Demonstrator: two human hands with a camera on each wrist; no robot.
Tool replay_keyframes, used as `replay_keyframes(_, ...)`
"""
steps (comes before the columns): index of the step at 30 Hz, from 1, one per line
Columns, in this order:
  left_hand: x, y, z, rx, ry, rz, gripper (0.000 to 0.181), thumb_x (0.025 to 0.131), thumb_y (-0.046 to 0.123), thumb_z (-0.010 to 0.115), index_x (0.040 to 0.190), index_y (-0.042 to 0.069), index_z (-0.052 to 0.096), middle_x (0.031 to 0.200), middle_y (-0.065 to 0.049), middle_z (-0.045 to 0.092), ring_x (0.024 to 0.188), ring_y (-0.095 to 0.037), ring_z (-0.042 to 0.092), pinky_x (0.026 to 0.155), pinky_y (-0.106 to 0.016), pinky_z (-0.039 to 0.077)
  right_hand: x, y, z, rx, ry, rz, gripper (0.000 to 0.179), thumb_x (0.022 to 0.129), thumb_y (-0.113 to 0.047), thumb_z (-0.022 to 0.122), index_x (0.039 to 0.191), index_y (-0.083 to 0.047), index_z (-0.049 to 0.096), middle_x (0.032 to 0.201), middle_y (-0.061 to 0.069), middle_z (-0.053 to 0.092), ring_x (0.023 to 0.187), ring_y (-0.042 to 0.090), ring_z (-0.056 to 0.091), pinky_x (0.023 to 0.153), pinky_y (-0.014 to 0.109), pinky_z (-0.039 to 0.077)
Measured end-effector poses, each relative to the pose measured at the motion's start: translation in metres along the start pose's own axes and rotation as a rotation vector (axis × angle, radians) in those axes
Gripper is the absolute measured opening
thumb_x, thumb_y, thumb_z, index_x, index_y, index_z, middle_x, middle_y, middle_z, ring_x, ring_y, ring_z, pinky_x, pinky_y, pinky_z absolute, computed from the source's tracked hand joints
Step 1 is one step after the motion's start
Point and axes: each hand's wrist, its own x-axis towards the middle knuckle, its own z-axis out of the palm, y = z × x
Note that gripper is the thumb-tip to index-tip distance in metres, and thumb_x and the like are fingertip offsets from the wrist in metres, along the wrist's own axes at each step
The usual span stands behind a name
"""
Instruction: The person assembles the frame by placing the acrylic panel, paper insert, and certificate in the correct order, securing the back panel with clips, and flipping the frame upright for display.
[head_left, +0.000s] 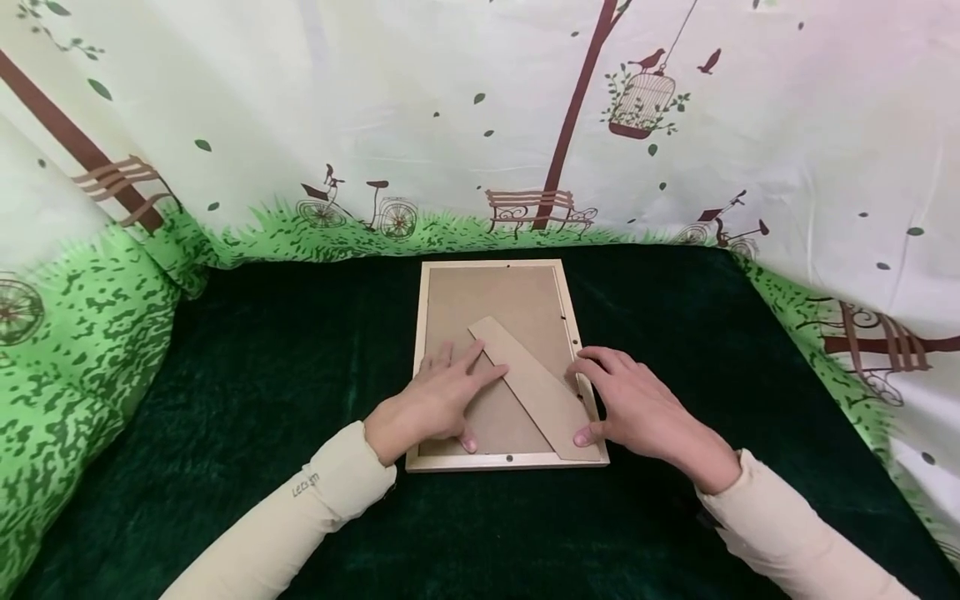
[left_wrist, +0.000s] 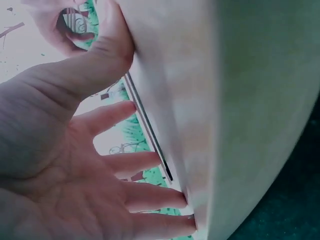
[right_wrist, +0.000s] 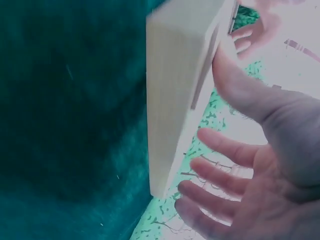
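Note:
A wooden picture frame (head_left: pixel 417 333) lies back side up in the middle of the head view, its brown backing board (head_left: pixel 480 287) showing. Slanting across the board is a flat, tapered easel leg (head_left: pixel 525 375), its wide end at the lower right corner. My left hand (head_left: pixel 438 396) rests spread on the board's left part, with fingertips at the leg's left edge. Over the frame's right side is my right hand (head_left: pixel 637 404), its thumb touching the wide end of the leg. In the right wrist view its fingers (right_wrist: pixel 215 170) stand apart, gripping nothing.
Dark green velvety cloth (head_left: pixel 285 358) covers the surface under the frame. Behind and at both sides hangs a white curtain (head_left: pixel 375 100) printed with trees, benches, bicycles and grass. Small dark tabs (head_left: pixel 575 342) sit along the frame's rim.

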Motion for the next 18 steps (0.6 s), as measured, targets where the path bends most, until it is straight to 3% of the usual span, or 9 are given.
replay_keyframes(4,0.0,-0.004,-0.003,0.078,0.016,0.026,0.108,0.059,0.046,0.091,0.153,0.038,0.038,0.167,-0.009,0.021,0.147,-0.053,0.021,0.112,-0.063,0.033,0.027,0.01,-0.009,0.015,-0.075,-0.042,0.079,0.072,-0.046,0.087,0.138,-0.017,0.055,0.15,0.013,0.041,0.137,0.038,0.038,0.108,0.063,0.035)
replay_keyframes(9,-0.004,-0.014,-0.01,0.206,0.031,0.057,0.105,0.059,0.058,0.087,0.151,0.042,0.039,0.164,0.002,0.03,0.147,-0.044,0.032,0.101,-0.057,0.047,0.087,0.027,-0.019,0.01,-0.089,-0.087,0.073,0.081,-0.041,0.082,0.142,-0.014,0.052,0.153,0.015,0.038,0.142,0.039,0.031,0.111,0.063,0.028)
replay_keyframes(13,-0.006,-0.02,-0.012,0.202,0.017,0.073,0.105,0.061,0.051,0.089,0.152,0.04,0.038,0.162,0.005,0.033,0.148,-0.04,0.031,0.1,-0.055,0.049,0.133,0.037,-0.023,0.01,-0.13,-0.094,0.086,0.082,-0.047,0.079,0.152,-0.015,0.04,0.16,0.016,0.026,0.148,0.04,0.02,0.111,0.063,0.023)
replay_keyframes(18,-0.004,-0.02,-0.009,0.165,0.03,0.093,0.106,0.059,0.046,0.091,0.152,0.039,0.04,0.161,0.003,0.036,0.147,-0.042,0.032,0.101,-0.055,0.047,0.163,0.037,-0.027,0.01,-0.203,-0.073,0.109,0.076,-0.054,0.081,0.16,-0.021,0.019,0.165,0.013,0.015,0.151,0.039,0.013,0.112,0.064,0.02)
